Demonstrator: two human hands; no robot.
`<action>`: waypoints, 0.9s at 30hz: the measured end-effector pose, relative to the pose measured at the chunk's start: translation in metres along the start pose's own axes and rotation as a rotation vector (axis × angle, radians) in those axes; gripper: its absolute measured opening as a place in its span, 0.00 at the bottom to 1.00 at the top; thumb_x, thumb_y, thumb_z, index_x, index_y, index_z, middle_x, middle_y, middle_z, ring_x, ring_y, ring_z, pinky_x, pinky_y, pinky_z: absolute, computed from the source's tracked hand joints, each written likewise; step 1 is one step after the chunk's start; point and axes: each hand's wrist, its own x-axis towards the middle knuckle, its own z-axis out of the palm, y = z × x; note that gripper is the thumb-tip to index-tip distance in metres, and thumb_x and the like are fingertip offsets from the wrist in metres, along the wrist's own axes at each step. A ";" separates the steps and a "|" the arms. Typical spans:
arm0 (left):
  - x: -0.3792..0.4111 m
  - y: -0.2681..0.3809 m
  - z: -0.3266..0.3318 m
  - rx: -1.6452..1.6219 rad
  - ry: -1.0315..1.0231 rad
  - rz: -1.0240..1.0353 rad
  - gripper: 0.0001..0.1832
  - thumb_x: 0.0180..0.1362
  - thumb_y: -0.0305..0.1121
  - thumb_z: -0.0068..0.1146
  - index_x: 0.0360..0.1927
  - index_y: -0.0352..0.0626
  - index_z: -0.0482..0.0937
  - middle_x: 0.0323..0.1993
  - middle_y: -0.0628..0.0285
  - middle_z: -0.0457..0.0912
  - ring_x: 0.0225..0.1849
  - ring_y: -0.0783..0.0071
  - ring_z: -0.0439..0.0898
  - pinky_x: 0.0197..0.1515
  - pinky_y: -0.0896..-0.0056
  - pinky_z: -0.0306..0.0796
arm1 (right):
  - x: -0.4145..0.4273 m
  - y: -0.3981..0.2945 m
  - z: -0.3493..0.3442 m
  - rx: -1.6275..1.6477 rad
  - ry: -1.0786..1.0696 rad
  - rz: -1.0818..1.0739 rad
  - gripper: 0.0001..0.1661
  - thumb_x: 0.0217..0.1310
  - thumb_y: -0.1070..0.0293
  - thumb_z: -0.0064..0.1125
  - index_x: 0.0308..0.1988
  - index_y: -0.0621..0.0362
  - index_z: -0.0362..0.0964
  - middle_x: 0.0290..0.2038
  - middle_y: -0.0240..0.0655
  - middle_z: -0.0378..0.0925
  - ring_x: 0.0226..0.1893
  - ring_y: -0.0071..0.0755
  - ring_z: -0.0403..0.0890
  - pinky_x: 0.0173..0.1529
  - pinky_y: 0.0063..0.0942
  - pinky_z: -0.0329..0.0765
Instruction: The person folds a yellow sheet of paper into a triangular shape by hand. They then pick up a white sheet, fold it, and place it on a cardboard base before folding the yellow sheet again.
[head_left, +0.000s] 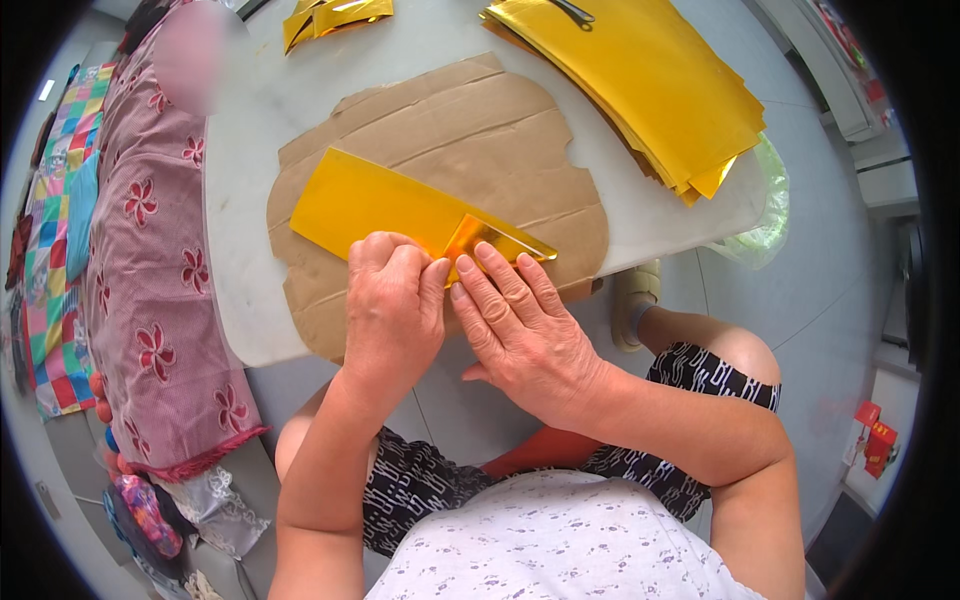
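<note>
A strip of gold foil paper (367, 196) lies slantwise on a flattened piece of brown cardboard (457, 135), its right end folded over into a slanted, pointed flap. My left hand (394, 292) has its fingers curled at the strip's near edge, left of the fold; the thumb and forefinger pinch that edge. Flat on the folded part rests my right hand (521, 330), fingers extended, its fingertips near the crease and the thumb off the paper.
The cardboard lies on a pale table (247, 300). A stack of gold foil sheets (652, 82) with a dark metal tool (574, 10) on top is at the far right. Folded gold pieces (337, 16) lie at the far edge. A green plastic bag (769, 210) hangs at the right corner.
</note>
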 end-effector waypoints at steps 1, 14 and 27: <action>0.000 0.000 0.000 0.004 -0.005 -0.007 0.07 0.58 0.26 0.61 0.28 0.35 0.75 0.36 0.51 0.75 0.41 0.52 0.71 0.46 0.56 0.68 | 0.000 0.000 0.001 0.003 -0.001 0.001 0.54 0.41 0.53 0.72 0.65 0.69 0.62 0.69 0.53 0.59 0.73 0.55 0.55 0.75 0.55 0.49; 0.006 0.001 -0.002 0.049 -0.039 -0.016 0.07 0.58 0.25 0.60 0.28 0.34 0.75 0.42 0.49 0.75 0.45 0.50 0.73 0.49 0.56 0.70 | 0.004 0.001 0.002 -0.010 0.000 0.006 0.54 0.42 0.53 0.73 0.66 0.68 0.61 0.69 0.53 0.59 0.73 0.58 0.55 0.74 0.57 0.49; 0.011 0.001 0.000 0.087 -0.010 -0.033 0.08 0.59 0.25 0.59 0.27 0.34 0.75 0.39 0.49 0.76 0.42 0.52 0.76 0.45 0.59 0.72 | 0.010 0.002 0.003 -0.038 0.014 0.007 0.48 0.47 0.53 0.69 0.63 0.70 0.64 0.66 0.53 0.64 0.72 0.56 0.58 0.75 0.56 0.49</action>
